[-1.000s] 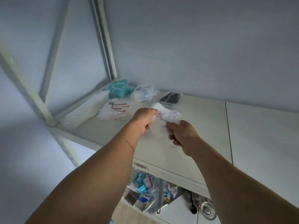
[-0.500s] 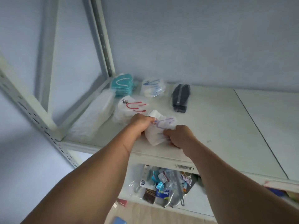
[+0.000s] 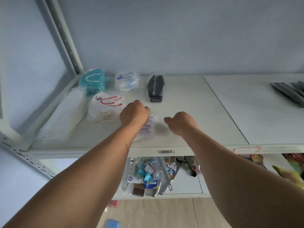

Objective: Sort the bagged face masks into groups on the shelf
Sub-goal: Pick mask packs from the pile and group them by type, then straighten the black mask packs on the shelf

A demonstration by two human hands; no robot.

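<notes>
A bagged white mask with purple loops lies on the white shelf near its front edge. My left hand is over the mask's far left end with its fingers curled away from me, so any grip is hidden. My right hand hovers just right of the mask, apart from it, loosely curled and holding nothing. Sorted groups lie behind: teal masks, white masks with blue loops, white masks with red loops, a black mask.
A long clear bag of white items lies along the shelf's left edge by the upright post. Dark bagged items sit at the far right. The lower shelf holds a bag of mixed small packets.
The purple-looped mask came down onto the shelf. My right hand let go of it and drew away to the right. The view tilted down and shows more of the shelf.
</notes>
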